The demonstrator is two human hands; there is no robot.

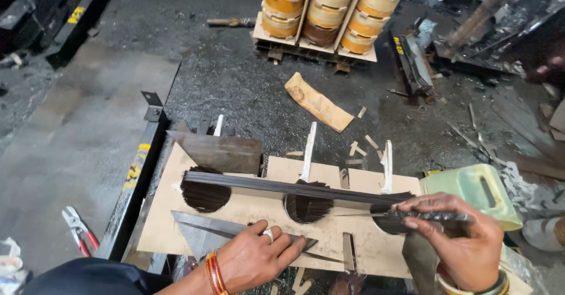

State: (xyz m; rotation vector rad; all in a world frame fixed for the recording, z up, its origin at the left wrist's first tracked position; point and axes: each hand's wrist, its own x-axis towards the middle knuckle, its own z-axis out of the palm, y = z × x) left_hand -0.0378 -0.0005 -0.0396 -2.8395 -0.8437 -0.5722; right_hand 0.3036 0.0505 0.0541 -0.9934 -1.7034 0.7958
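The person's left hand (259, 257) lies flat, fingers spread, pressing a grey steel lamination strip (235, 231) onto the tan insulating board (247, 204) near its front edge. The right hand (462, 239) is closed around the end of a thin stack of dark laminations (294, 186), which runs from the board's right edge across to the left, over three round holes showing dark core limbs (206, 192). White straps (308, 151) rise from the far edge of the board. A steel channel (138, 171) bounds the board on the left; red-handled pliers (79, 230) lie beyond it on open concrete. A pale green can (471, 192) sits just beside the right hand. Past the board the gritty floor is open up to the wound coils (329, 6) on a pallet.
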